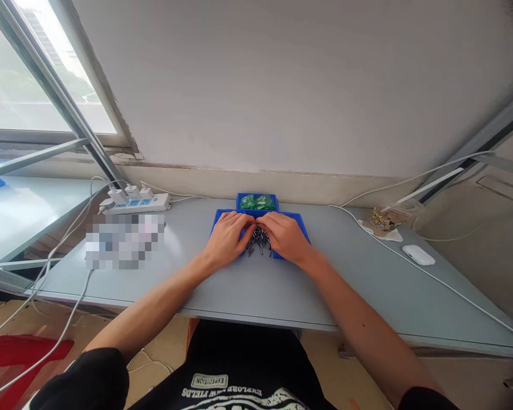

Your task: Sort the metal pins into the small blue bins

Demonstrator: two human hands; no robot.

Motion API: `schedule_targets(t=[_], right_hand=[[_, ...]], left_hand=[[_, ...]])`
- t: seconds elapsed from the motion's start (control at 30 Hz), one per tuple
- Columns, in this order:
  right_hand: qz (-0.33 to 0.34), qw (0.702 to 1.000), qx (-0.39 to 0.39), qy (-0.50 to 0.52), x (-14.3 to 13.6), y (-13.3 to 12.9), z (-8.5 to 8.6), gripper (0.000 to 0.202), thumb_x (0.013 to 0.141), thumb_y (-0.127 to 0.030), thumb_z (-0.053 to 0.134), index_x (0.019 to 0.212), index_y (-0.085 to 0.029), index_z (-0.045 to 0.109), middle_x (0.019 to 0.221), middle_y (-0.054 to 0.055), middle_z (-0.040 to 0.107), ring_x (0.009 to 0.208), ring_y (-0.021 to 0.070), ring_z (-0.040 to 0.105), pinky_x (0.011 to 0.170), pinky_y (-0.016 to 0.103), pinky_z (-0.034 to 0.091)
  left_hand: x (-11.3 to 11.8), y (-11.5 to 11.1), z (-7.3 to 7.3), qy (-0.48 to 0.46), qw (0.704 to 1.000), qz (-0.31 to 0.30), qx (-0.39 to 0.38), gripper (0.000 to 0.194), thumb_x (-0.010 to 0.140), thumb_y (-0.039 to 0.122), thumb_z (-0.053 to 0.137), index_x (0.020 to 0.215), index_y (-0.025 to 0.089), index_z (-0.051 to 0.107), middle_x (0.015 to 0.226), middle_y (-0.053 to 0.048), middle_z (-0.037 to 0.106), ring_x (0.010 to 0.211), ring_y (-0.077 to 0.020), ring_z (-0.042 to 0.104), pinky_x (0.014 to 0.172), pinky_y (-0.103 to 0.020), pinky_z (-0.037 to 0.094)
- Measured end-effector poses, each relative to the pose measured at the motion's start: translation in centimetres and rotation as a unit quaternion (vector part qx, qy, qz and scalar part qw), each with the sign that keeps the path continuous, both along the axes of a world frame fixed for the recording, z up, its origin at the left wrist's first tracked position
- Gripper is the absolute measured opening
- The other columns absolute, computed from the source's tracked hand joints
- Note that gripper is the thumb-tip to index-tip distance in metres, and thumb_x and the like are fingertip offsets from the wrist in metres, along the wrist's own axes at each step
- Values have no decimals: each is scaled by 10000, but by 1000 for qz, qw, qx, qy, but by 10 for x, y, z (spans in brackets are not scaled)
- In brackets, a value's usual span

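Note:
My left hand (229,236) and my right hand (285,234) meet at the middle of the desk, fingertips pinched together. Whatever sits between those fingertips is too small and too covered to make out. Right below them lies a loose pile of small dark metal pieces, screw-like or pin-like (261,244), on the desk top. A blue tray (217,218) is partly covered by my left hand. Under and beside my right hand is another blue tray (301,228); the contents of both are hidden. Behind them, a smaller blue tray (238,204) holds green packets (265,201).
On the left, a white power strip (154,204) carries several plugs, with a blurred-out object (126,239) before it. At right are a crumpled brown bag (382,221), a white earbud case (418,254) and a long white cable (436,280). A wall (290,85) closes off the desk's back.

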State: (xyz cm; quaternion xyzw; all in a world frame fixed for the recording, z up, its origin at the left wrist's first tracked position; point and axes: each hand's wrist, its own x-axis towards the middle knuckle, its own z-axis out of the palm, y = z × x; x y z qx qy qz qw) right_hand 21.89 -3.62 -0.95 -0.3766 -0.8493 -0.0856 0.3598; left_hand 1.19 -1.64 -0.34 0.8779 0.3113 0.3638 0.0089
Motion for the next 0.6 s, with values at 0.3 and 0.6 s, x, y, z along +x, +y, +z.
schedule_targets(t=[0.3,0.6], right_hand=[[-14,1000,-4,-12,0,3,-4,259,1088,-260,423,1062,-192,671,1005,90,744,917,233,667,821,390,519],[-23,999,25,-4,-1,2,-5,218,1076,-255,477,979,-197,663,943,67,723,870,213,642,811,357,499]], left_hand=[[-1,3,-2,-4,1000,-1,-7,206,1087,332,456,1035,215,618,854,-8,692,841,-183,648,893,-343,445],[1,5,-6,28,999,0,-29,176,1085,310,468,1039,215,609,924,-1,731,866,-185,674,890,-351,440]])
